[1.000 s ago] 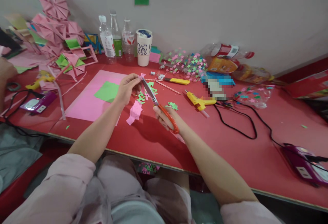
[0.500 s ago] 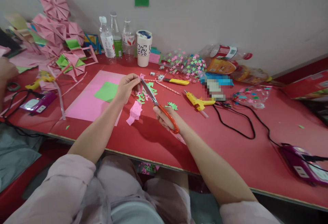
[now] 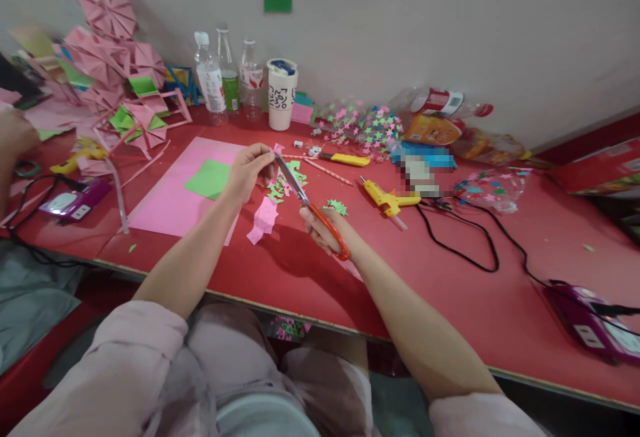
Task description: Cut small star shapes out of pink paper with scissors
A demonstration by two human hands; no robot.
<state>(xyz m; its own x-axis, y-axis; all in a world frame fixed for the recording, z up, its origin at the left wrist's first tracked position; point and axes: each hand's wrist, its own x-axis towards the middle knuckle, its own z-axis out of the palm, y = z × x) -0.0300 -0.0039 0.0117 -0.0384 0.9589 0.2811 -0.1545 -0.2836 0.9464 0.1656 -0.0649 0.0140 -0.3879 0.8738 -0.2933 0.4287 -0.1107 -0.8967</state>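
My right hand is closed round the orange handles of a pair of scissors, whose blades point away and to the left. Between the fingertips of my left hand a small piece of pink paper is pinched, right at the blade tips. Green and pink paper scraps lie under the blades. A folded pink paper piece rests nearer to me, and small green paper stars lie just behind my right hand.
A green square lies on a pink sheet at left. Right of my hands are a yellow glue gun, a yellow cutter knife and a black cord. Bottles and a cup stand along the wall. A co-worker's hand is far left.
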